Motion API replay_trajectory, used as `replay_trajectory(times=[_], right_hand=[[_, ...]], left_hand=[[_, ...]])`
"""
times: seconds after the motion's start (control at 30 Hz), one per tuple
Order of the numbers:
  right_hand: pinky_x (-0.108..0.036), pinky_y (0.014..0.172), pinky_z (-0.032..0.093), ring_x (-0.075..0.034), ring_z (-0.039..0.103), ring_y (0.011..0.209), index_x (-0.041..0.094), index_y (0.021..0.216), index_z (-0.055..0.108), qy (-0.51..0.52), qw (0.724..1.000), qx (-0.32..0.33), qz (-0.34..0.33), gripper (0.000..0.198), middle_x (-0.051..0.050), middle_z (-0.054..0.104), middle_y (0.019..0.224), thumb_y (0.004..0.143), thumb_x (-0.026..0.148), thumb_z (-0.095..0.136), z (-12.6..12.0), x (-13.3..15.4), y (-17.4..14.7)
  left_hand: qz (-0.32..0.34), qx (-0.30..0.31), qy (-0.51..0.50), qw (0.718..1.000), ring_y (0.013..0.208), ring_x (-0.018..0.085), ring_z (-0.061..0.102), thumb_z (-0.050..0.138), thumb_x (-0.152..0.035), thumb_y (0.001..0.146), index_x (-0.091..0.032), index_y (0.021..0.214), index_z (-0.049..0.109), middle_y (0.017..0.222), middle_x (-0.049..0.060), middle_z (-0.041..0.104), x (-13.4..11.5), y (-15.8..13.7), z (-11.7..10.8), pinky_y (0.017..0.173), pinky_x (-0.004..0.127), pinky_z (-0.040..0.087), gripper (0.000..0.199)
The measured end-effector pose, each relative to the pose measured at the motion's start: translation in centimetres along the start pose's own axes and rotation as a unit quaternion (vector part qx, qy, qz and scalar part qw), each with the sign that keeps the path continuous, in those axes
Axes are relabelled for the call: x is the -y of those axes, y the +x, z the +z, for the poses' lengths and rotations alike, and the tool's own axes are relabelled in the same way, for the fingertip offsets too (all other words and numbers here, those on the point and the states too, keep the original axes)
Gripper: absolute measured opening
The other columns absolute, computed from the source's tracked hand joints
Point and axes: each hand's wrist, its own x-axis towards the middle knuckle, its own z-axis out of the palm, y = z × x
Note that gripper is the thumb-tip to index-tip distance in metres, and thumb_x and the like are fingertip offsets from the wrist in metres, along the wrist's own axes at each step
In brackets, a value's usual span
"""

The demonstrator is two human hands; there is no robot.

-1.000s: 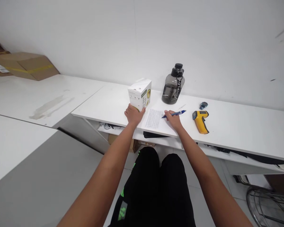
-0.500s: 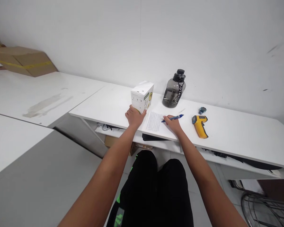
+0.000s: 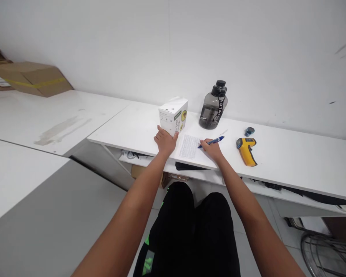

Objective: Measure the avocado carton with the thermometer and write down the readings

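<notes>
A white carton box (image 3: 173,115) with avocado pictures stands upright on the white table. My left hand (image 3: 165,141) grips its lower front, thumb on the right and fingers on the left. Just right of it lies a sheet of paper (image 3: 189,147) with dense handwriting. My right hand (image 3: 212,150) rests on the sheet's right side and pinches a blue pen (image 3: 215,141), which slants with its tip low on the left, near the written lines. Whether the tip touches the paper I cannot tell.
Behind the paper stands a dark translucent water bottle (image 3: 213,104). To the right lie a yellow infrared thermometer (image 3: 247,152) and a small blue device or watch (image 3: 249,131). A taped cardboard box (image 3: 36,79) sits far left. Under the tabletop runs a shelf (image 3: 209,176) with dark items.
The camera view has shifted slightly, so everything sits a little differently in frame. Both hands keep their holds; the pen stays about the same place over the paper.
</notes>
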Motion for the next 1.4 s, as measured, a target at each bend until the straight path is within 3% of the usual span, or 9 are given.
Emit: replay_trajectory(times=[0.23, 0.43, 1.13, 1.4], right_hand=[[-0.034, 0.072, 0.045, -0.021, 0.056, 0.071, 0.025, 0.052, 0.051, 0.000, 1.000, -0.026, 0.005, 0.034, -0.002, 0.060, 0.058, 0.081, 0.042, 0.057, 0.11, -0.06, 0.08], [-0.033, 0.074, 0.045, -0.022, 0.059, 0.075, 0.025, 0.050, 0.050, -0.001, 1.000, -0.007, -0.003, 0.033, -0.002, 0.062, 0.061, 0.079, 0.040, 0.056, 0.07, -0.13, 0.02], [-0.034, 0.069, 0.040, -0.019, 0.048, 0.065, 0.026, 0.050, 0.041, -0.007, 1.000, -0.026, -0.003, 0.036, 0.001, 0.049, 0.053, 0.080, 0.041, 0.054, -0.04, 0.30, -0.11], [-0.034, 0.072, 0.043, -0.019, 0.051, 0.068, 0.026, 0.051, 0.045, -0.001, 0.999, -0.033, -0.005, 0.035, 0.001, 0.053, 0.056, 0.081, 0.042, 0.053, -0.11, 0.21, -0.18]], left_hand=[[0.003, -0.014, 0.012, 1.000, 0.139, 0.043, 0.048, 0.047, -0.059, 0.095, 0.010, 0.160, 0.010, 0.146, 0.036, 0.052, 0.01, 0.13, 0.33, 0.117, 0.055, 0.032, 0.101], [0.001, -0.008, 0.010, 1.000, 0.141, 0.042, 0.047, 0.049, -0.058, 0.096, 0.014, 0.159, 0.012, 0.148, 0.036, 0.051, -0.07, 0.02, 0.13, 0.120, 0.052, 0.029, 0.102], [0.008, -0.013, 0.008, 1.000, 0.141, 0.042, 0.047, 0.048, -0.058, 0.096, 0.011, 0.159, 0.011, 0.148, 0.036, 0.051, 0.03, 0.09, 0.40, 0.120, 0.054, 0.030, 0.101], [0.003, -0.009, 0.005, 1.000, 0.144, 0.042, 0.044, 0.049, -0.057, 0.095, 0.011, 0.159, 0.011, 0.147, 0.036, 0.051, -0.03, 0.04, 0.26, 0.121, 0.054, 0.028, 0.101]])
